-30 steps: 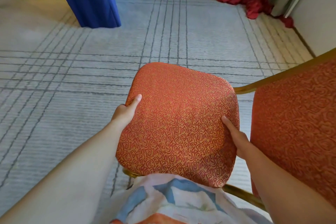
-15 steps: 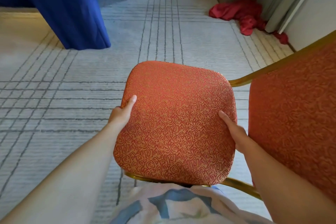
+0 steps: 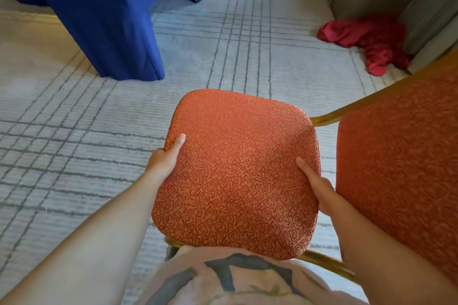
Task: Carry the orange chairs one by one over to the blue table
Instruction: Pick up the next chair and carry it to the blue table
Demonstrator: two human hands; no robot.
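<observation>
I hold an orange chair (image 3: 238, 171) with a gold metal frame in front of my body, its patterned seat facing up at me and its backrest at the right. My left hand (image 3: 164, 158) grips the seat's left edge, thumb on top. My right hand (image 3: 318, 186) grips the seat's right edge, thumb on the fabric; the other fingers of both hands are hidden under the cushion. The blue table (image 3: 106, 15), draped in blue cloth to the floor, stands ahead at the upper left.
Pale carpet (image 3: 62, 146) with grey grid lines covers the floor between me and the table. A crumpled red cloth (image 3: 366, 39) lies at the upper right against a wall and a grey door frame (image 3: 426, 7).
The blue table and the red cloth have come lower and nearer in view as I move forward with the chair. Both hands keep the same grip.
</observation>
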